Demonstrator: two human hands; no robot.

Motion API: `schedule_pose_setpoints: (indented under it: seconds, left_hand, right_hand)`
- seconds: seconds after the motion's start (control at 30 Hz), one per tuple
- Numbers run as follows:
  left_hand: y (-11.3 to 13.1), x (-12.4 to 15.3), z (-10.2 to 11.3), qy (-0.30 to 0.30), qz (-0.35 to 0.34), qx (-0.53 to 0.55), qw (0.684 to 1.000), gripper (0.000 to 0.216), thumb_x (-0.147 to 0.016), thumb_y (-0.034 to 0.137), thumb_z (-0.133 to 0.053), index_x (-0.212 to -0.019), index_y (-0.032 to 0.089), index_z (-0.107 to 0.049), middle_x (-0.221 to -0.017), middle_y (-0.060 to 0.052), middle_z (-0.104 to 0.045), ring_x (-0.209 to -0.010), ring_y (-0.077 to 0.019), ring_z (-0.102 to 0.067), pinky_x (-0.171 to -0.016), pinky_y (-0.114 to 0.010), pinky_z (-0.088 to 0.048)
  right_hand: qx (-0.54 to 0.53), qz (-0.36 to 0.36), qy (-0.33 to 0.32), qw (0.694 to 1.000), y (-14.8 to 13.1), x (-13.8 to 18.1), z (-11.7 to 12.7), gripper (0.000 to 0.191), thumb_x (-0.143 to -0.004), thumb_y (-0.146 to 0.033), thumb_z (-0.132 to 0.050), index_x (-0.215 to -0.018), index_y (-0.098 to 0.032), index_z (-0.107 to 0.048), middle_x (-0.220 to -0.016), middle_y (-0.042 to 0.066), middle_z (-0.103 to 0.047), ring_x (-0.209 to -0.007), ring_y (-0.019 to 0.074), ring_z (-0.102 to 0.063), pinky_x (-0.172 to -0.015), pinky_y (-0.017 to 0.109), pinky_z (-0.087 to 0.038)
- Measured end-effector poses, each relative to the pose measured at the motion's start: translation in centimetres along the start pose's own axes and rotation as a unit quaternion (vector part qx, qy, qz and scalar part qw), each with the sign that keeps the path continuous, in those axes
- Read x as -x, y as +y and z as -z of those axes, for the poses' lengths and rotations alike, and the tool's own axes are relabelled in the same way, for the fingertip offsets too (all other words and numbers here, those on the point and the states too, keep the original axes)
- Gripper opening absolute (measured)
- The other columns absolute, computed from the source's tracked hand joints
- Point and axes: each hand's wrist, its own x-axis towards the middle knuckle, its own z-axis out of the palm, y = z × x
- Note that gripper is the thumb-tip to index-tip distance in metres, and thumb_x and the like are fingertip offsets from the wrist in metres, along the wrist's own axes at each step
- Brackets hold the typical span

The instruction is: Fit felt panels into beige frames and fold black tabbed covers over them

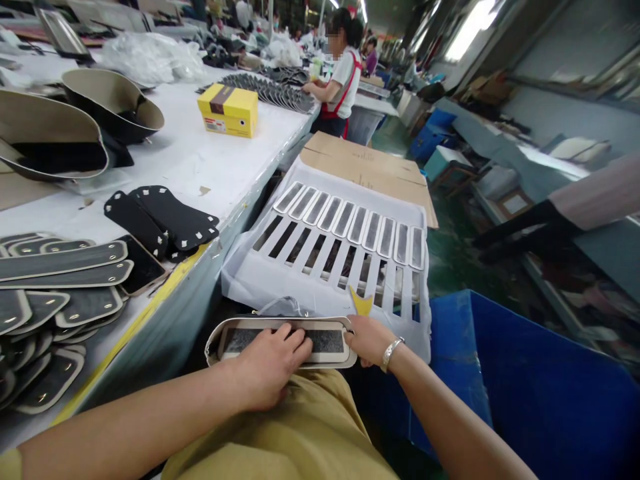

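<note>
At my lap is a shallow oblong bag body (213, 341) with a beige lining and rim. A dark panel (327, 342) with a pale border lies inside it. My left hand (273, 363) reaches over the near rim, its bent fingers pressing on the panel; the thumb is hidden. My right hand (371, 339), with a metal watch on the wrist, is closed at the bag body's right end. A yellow tool with a forked end (361, 303) sticks up from that hand; its other end is hidden.
Ahead, a white slotted rack (235, 280) carries a row of pale-edged strips (330, 213) beside cardboard (365, 163). A blue bin (540, 387) stands right. The left table (240, 170) bears bag parts (65, 313), open bag bodies (113, 103) and a yellow box (229, 110). A co-worker (340, 80) stands beyond.
</note>
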Motion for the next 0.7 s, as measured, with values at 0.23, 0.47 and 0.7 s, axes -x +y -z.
schedule_pose_setpoints:
  seconds: [0.23, 0.47, 0.7]
  left_hand:
    - [1.6, -2.6, -0.8, 0.031, 0.028, -0.031, 0.999, 0.046, -0.087, 0.025, -0.039, -0.133, 0.029, -0.034, -0.119, -0.011, -0.046, -0.096, -0.0295, -0.046, -0.057, -0.033, -0.047]
    - [1.4, -3.3, -1.0, 0.04, -0.031, -0.029, 0.998, 0.045, -0.088, 0.025, -0.037, -0.134, 0.023, -0.037, -0.142, -0.009, -0.032, -0.098, -0.0254, -0.045, -0.053, -0.029, -0.044]
    - [0.8, -3.6, -0.7, 0.044, -0.04, 0.015, 0.998, 0.044, -0.085, 0.026, -0.043, -0.129, 0.02, -0.046, -0.138, -0.006, -0.041, -0.1, -0.0256, -0.045, -0.057, -0.031, -0.045]
  right_hand:
    - [0.009, -0.008, -0.009, 1.0, -0.2, -0.2, -0.3, 0.021, -0.082, -0.022, -0.037, -0.088, -0.014, -0.055, -0.054, 0.004, -0.061, -0.037, 0.0133, -0.054, -0.044, 0.023, -0.041]
    - [0.007, 0.009, 0.051, 0.999, 0.1, 0.7, -0.9, 0.019, -0.083, -0.026, -0.042, -0.086, -0.014, -0.056, -0.068, 0.007, -0.065, -0.055, 0.0152, -0.061, -0.057, 0.024, -0.042]
    - [-0.111, -0.029, 0.051, 0.992, 0.8, 2.5, -2.1, 0.027, -0.089, -0.031, -0.032, -0.075, -0.017, -0.051, -0.055, 0.0, -0.06, -0.048, 0.0113, -0.059, -0.049, 0.02, -0.04]
